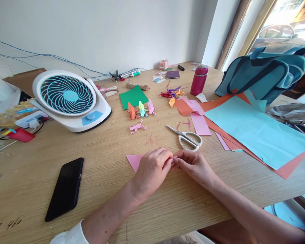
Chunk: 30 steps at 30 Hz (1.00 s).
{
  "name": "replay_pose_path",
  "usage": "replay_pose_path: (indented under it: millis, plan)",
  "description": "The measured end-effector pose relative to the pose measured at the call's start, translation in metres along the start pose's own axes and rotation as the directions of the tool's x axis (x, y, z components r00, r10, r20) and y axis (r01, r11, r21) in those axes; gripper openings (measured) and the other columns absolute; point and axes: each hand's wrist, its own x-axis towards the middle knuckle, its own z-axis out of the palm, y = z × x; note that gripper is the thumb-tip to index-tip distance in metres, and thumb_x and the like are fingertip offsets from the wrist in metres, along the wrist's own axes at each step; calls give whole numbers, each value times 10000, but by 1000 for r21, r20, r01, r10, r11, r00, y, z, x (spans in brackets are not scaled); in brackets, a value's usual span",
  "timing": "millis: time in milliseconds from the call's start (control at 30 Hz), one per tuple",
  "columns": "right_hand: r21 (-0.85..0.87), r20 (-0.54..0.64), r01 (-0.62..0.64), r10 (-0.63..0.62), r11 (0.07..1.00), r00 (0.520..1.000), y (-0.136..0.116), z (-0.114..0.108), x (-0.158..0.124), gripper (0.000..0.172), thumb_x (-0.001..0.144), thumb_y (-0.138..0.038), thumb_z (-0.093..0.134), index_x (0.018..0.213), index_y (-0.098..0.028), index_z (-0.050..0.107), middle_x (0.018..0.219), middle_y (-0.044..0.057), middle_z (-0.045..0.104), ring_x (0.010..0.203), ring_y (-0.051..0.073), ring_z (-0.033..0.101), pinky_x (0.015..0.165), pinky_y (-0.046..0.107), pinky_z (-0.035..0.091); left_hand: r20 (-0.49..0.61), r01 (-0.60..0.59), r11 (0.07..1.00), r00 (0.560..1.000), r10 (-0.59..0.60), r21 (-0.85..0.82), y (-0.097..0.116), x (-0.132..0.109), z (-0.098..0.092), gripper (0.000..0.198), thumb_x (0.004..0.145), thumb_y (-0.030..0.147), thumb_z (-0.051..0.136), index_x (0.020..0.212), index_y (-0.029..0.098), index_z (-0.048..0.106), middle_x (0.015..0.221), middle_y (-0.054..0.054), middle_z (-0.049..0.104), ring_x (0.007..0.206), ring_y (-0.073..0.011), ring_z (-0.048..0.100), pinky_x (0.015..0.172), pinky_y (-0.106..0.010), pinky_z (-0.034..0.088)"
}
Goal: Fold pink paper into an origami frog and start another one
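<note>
A pink sheet of paper (134, 160) pokes out as a pointed corner to the left of my left hand (154, 169); the rest of it is covered by that hand. Both hands meet above the table, thumbs and fingers pinched on a small pink folded bit of the paper. My right hand (193, 164) grips its right end. White-handled scissors (187, 139) lie just beyond my right hand, blades to the left. Farther off sit a pink folded paper figure (137, 126) and an orange one (131, 111), a green-yellow one (142, 109) and another pink one (150, 107).
A black phone (65, 188) lies at left, a white fan (73, 98) behind it. Green paper (134, 96) lies at the back. On the right are large blue sheets (254, 128), pink strips (200, 124), a magenta bottle (199, 80) and a teal bag (256, 74).
</note>
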Motion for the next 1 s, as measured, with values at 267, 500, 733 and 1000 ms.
replay_pose_path:
  millis: [267, 500, 733, 1000]
  plan:
    - [12, -5, -22, 23, 1000, 1000, 1, 0, -1, 315, 749, -497, 768, 815, -192, 723, 781, 24, 733, 711, 160, 688, 677, 270, 550, -9, -17, 1000, 1000, 17, -10, 2, 0, 1, 98, 922, 111, 535, 892, 189, 588, 924, -10, 635, 801, -135, 597, 702, -243, 448]
    - [-37, -7, -11, 10, 999, 1000, -1, 2, -1, 327, 776, -514, 729, 791, -188, 726, 718, 24, 716, 670, 164, 681, 654, 277, 553, -15, -91, 988, 996, 93, 122, 0, -1, 4, 120, 938, 125, 494, 911, 183, 595, 895, -30, 647, 803, -155, 609, 717, -269, 462]
    - [-71, -4, 16, -16, 997, 1000, 2, 0, -1, 271, 812, -467, 699, 807, -199, 737, 731, 19, 717, 688, 162, 679, 667, 274, 550, -18, -79, 993, 997, 80, 84, 1, -1, 4, 124, 934, 118, 494, 902, 188, 592, 890, -24, 650, 800, -150, 609, 711, -258, 458]
    - [-83, 2, 29, -29, 996, 1000, 0, 0, -2, 288, 815, -480, 695, 812, -195, 743, 721, 20, 710, 682, 164, 673, 660, 273, 547, -7, -34, 999, 999, 34, 0, 0, -2, 2, 127, 928, 115, 513, 902, 203, 601, 895, -9, 645, 796, -138, 603, 708, -243, 447]
